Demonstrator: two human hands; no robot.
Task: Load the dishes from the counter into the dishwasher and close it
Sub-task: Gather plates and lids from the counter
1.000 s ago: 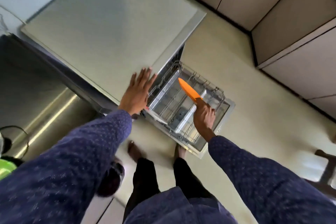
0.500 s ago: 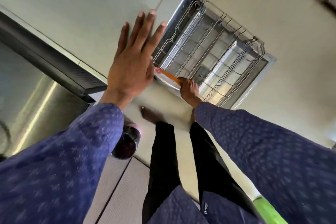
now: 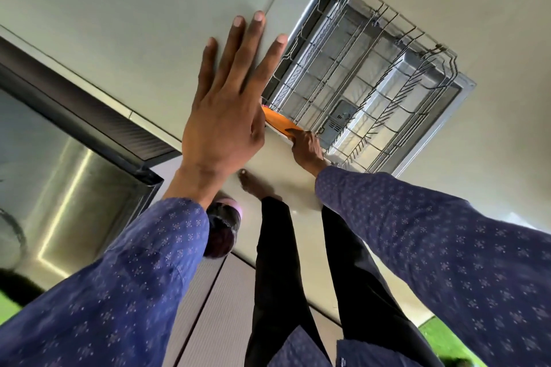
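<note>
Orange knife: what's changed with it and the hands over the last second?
The right hand has carried the orange knife down from above the middle of the rack to its near left corner, blade now low at the rack's edge and partly hidden behind the left hand. The grip is unchanged. The left hand stays flat on the counter; the rack stays pulled out, no dishes visible.

One camera, worn on the head, looking down

It sits very close above the left hand [image 3: 222, 116] on the bench [image 3: 125, 18], tilted steeply, with the rack [image 3: 372, 80] and floor [image 3: 492, 24] far below.
</note>
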